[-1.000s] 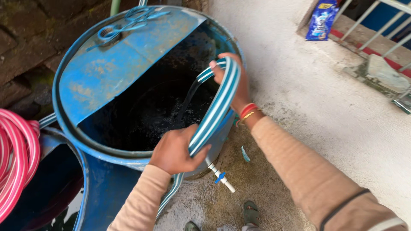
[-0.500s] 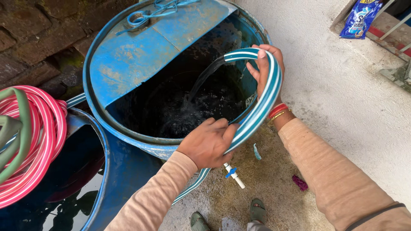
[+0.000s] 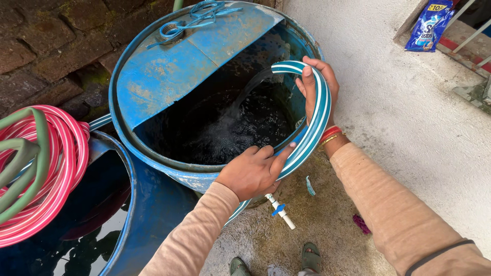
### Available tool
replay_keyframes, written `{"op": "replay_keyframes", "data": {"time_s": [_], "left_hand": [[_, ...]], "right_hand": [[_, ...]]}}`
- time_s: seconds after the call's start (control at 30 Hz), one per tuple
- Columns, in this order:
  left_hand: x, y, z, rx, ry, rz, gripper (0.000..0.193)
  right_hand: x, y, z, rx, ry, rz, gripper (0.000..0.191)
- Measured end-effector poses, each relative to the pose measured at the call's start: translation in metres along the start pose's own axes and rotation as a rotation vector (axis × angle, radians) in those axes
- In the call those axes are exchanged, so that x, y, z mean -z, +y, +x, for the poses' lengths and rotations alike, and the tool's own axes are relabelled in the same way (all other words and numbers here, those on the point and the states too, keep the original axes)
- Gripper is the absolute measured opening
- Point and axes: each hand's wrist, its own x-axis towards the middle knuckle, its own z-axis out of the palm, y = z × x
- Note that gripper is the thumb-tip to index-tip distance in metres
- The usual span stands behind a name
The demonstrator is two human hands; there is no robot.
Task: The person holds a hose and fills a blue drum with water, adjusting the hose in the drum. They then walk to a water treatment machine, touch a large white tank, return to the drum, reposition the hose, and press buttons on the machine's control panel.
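Filling step: both hands grip the striped hose [image 3: 313, 128], water pouring into the blue drum [image 3: 153, 87]. Left hand [image 3: 253, 171] fingers wrap it low, right hand [image 3: 317, 84] fingers high. Next likely calls for a steady aim.

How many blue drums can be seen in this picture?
2. One blue drum stands in the middle, half covered by a lid, and takes water from the striped hose. A second drum is at lower left, cut by the frame edge. Others may be out of view.
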Motion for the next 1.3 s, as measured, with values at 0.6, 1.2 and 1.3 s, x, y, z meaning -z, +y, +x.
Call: {"op": "replay_keyframes", "data": {"time_s": [0.6, 1.2, 1.3], "left_hand": [[0.018, 0.022, 0.000, -0.113, 0.056, -0.010, 0.055], [0.019, 0.035, 0.005, -0.092, -0.055, -0.038, 0.033], [0.018, 0.034, 0.004, -0.110, -0.014, -0.042, 0.027]], "right_hand": [[0.009, -0.014, -0.014, -0.084, -0.037, 0.191, 0.048], [0.019, -0.038, -0.022, -0.048, -0.071, 0.117, 0.052], [0.018, -0.037, -0.023, -0.003, -0.056, 0.010, 0.049]]}}
